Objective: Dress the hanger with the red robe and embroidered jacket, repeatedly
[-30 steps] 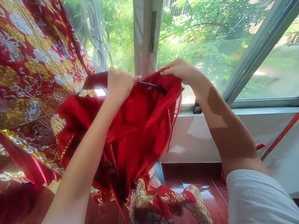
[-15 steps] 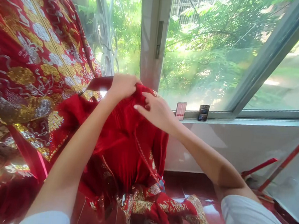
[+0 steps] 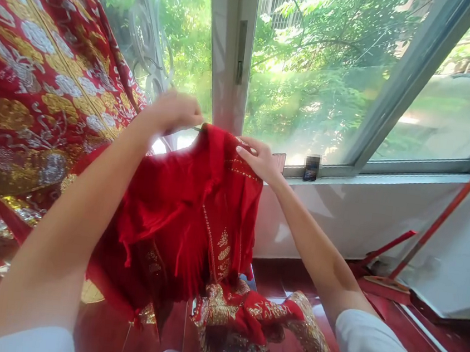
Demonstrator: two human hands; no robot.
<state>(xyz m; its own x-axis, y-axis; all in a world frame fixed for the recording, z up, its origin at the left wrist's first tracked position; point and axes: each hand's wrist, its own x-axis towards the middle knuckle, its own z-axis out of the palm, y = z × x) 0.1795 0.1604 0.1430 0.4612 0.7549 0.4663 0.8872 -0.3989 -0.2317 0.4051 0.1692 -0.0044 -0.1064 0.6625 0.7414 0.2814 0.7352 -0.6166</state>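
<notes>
Holding up a red garment point(image 3: 190, 205) in front of a window point(image 3: 322, 67), with the lower folds trailing toward the red floor point(image 3: 332, 287). Gripping near the garment's upper left corner with the left hand point(image 3: 174, 112), raised, smeared by motion, fingers bunched tightly together; too blurred for telling what, if anything, is caught in the pinch. Resting the right hand point(image 3: 262, 159) on the garment's top right edge, along a strip of gold trim, with fingers point(image 3: 243, 152) stretched flat toward the left and touching the cloth; thumb hidden behind the fold, so no telling whether clamped on or merely laid there. Hanging between the two forearms, creased, with gold stitching down the middle. Spread at the far left, just behind the left arm, a big red cloth point(image 3: 37, 93) thick with gold and silver embroidery. Lying on the floor below the garment, another embroidered piece point(image 3: 287, 321) in red and gold. Standing on the window sill point(image 3: 386, 178), just beyond the right hand, a small dark card point(image 3: 311, 168). Leaning against the white wall at the right, a mop point(image 3: 445, 215) with a red handle.
</notes>
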